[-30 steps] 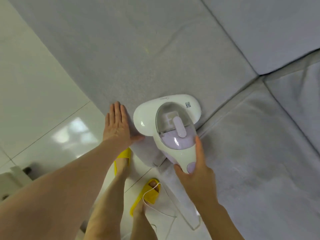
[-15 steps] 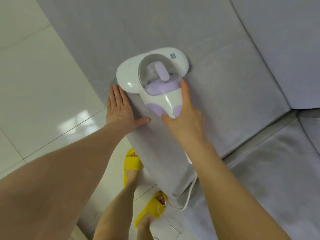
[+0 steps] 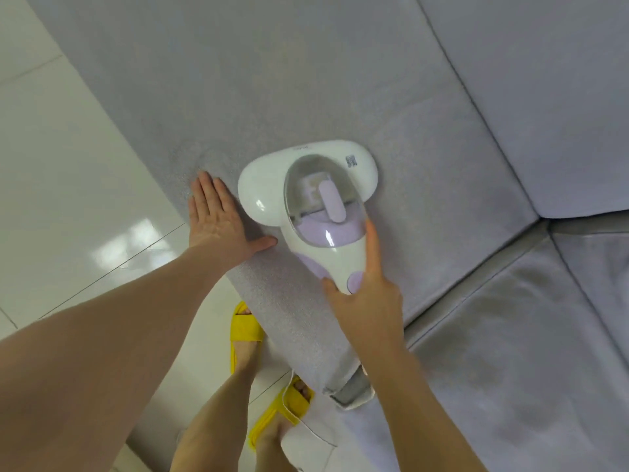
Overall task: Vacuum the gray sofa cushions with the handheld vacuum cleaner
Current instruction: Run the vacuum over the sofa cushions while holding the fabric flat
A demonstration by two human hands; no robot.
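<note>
The handheld vacuum cleaner (image 3: 316, 202) is sitting flat on the gray sofa cushion (image 3: 272, 97), near the cushion's front edge. The right hand (image 3: 366, 294) is gripping the vacuum's handle, thumb and fingers curled around it and the index finger lying straight along its side. The left hand (image 3: 219, 223) is lying spread and flat on the cushion just beside the vacuum's wide head, thumb pointing toward the handle. Below the cushion's edge, two feet in yellow slippers (image 3: 245, 330) are standing on the white tiled floor (image 3: 68, 199).
</note>
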